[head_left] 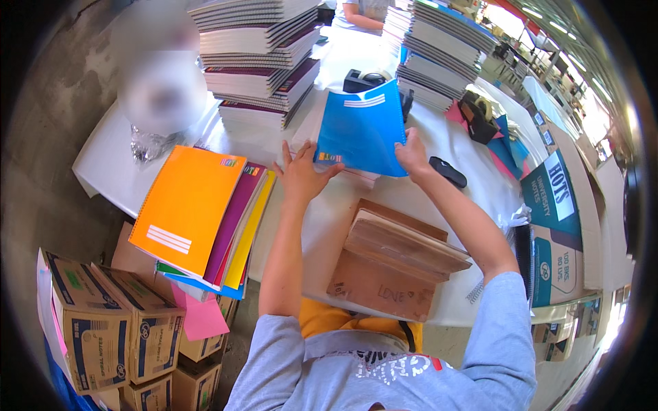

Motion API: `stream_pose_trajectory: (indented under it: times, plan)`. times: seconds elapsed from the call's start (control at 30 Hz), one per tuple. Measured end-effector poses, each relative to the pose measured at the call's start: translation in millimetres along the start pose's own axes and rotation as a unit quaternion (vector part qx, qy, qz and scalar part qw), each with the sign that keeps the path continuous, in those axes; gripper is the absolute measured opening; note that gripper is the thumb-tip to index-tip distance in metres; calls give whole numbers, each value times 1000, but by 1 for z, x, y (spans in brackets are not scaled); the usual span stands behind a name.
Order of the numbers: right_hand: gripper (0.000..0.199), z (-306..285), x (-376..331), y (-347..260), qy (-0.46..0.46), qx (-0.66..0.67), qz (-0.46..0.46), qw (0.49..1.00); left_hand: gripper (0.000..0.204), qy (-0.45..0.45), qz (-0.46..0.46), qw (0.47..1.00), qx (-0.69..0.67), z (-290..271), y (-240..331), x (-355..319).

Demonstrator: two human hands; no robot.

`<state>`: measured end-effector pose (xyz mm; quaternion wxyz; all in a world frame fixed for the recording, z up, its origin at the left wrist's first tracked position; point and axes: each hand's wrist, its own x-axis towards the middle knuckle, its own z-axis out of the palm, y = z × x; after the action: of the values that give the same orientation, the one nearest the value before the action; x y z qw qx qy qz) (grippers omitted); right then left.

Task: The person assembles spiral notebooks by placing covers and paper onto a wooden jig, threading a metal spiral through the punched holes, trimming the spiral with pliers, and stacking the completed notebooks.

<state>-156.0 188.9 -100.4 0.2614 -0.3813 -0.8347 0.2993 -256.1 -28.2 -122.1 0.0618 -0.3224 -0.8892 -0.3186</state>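
Note:
A blue spiral notebook [360, 123] lies ahead of me on the white-covered table, its coil along the right side. My right hand [411, 154] pinches its right edge near the lower corner, thumb on top. At the lower left corner is my left hand [301, 171], fingers spread and thumb against the cover. A pale sheet or book shows partly from under the notebook. To the left, an orange spiral notebook [188, 205] tops a fanned pile with purple, yellow and blue covers. Closer to my body lies a worn brown cardboard piece [380, 291] with folded layers on it.
Tall notebook stacks stand at far left [257, 75] and far right [439, 65]. Tape dispensers [478, 116] and a small black object [447, 172] sit rightward. A green-and-white carton [548, 253] borders the right; brown cartons [99, 342] stand lower left. Another person [367, 12] is across the table.

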Motion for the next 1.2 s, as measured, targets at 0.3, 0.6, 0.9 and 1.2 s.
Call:
stream_pose_trajectory:
  times: [0.3,0.6,0.9,1.2]
  plan:
    - [34,-6,-6,-9,-7,22,14,1000,84,-32,4,999,-11,-3,1,3]
    - [40,11,-25,-27,-4,-113,-233,966,85,-38,-10,999,-3,-1,1,2]
    - [34,5,-2,-6,30,85,-49,995,88,-53,-10,999,8,-6,4,6]
    - [41,12,-12,-15,-13,-10,-90,996,84,-46,-12,998,33,-5,8,3]
